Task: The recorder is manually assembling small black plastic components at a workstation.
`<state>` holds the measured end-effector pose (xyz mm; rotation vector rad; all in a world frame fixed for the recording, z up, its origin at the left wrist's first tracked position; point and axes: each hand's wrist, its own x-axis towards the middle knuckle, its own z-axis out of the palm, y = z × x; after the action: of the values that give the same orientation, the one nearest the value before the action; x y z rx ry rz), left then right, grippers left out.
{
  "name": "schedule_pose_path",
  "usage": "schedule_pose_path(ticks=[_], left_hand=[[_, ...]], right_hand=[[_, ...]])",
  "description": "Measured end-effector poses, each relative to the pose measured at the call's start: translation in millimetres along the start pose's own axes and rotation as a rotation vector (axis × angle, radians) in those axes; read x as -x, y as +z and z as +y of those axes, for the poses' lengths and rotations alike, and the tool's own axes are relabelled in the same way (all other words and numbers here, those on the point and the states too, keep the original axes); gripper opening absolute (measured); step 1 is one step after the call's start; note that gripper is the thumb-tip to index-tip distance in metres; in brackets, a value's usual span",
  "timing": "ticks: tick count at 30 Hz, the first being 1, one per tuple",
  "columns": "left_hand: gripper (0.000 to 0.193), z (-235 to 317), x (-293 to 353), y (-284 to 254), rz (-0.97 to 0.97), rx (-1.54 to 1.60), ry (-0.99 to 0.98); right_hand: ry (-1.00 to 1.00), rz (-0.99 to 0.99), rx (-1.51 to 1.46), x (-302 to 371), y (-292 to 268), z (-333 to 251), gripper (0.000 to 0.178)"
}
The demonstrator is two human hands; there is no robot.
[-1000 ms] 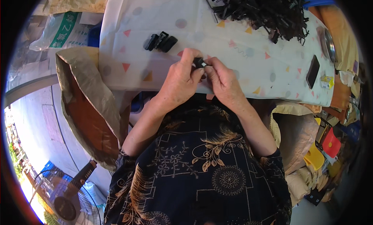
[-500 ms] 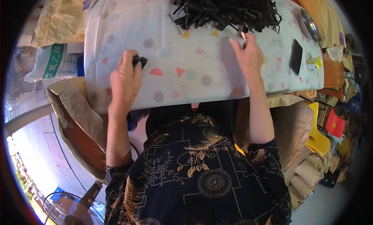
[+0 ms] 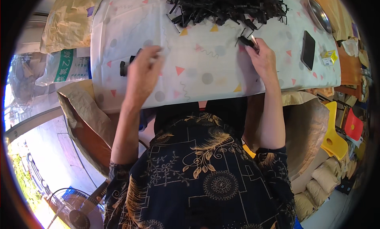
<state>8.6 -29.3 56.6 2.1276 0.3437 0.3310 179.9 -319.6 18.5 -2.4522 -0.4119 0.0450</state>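
Note:
My right hand (image 3: 263,61) is closed, pinching a small black part (image 3: 247,42) with thin prongs near the front of a heap of similar black parts (image 3: 225,9). A slim, pale-tipped stick (image 3: 253,39) also shows at its fingers; its kind is unclear. To the left, my left hand (image 3: 143,72) is blurred over the table, its fingers stretched loosely to the right with nothing visible in them. Beside it a short black piece (image 3: 123,69) lies on the cloth, and another dark piece is partly hidden behind the hand.
A patterned white cloth (image 3: 206,63) covers the table. On its right are a phone (image 3: 308,50), a small yellow-and-white box (image 3: 328,57) and a round metal dish (image 3: 319,15). Large open paper sacks (image 3: 85,106) stand at the near edge, left and right. A fan (image 3: 77,209) is lower left.
My left hand has moved right, away from the black pieces it was at, which now lie on the cloth. My right hand now has a black part in its fingers.

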Motion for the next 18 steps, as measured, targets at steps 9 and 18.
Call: schedule_pose_path(ticks=[9, 18], left_hand=[[0.052, 29.7, -7.0, 58.6, -0.667, 0.988, -0.507], [0.049, 9.2, 24.7, 43.8, -0.751, 1.496, -0.556]], right_hand=[[-0.299, -0.275, -0.49, 50.2, 0.8, -59.1, 0.032], [-0.702, -0.279, -0.486, 61.4, 20.3, -88.7, 0.042]])
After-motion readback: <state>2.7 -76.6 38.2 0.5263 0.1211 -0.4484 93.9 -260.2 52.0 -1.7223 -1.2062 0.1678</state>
